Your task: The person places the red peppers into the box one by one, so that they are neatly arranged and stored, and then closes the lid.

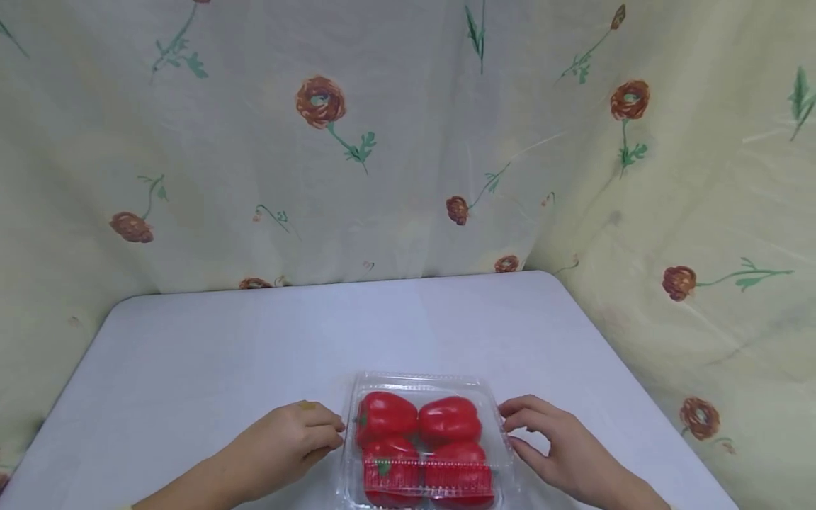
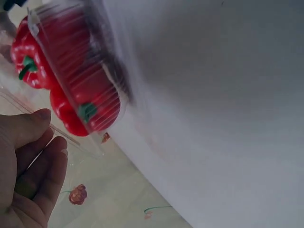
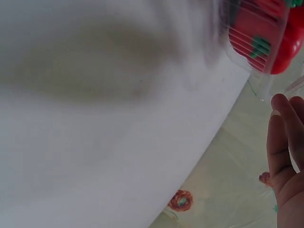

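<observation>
A clear plastic clamshell box (image 1: pixel 503 489) lies at the table's near side, packed with several red bell peppers (image 1: pixel 450 419) with green stems. Its lid (image 2: pixel 71 138) stands slightly apart from the ribbed base in the left wrist view. On the box's left side, my left hand (image 1: pixel 290 443) pinches the lid's edge between thumb and curled fingers. Opposite it, my right hand (image 1: pixel 561 448) has thumb and bent fingertips at the lid's right edge, holding it. In the right wrist view only part of that hand (image 3: pixel 287 147) shows, and its grip is partly cut off.
The white table (image 1: pixel 280 340) extends beyond the box to a rounded far edge. A flower-patterned curtain (image 1: pixel 395 163) hangs behind the table and along its sides.
</observation>
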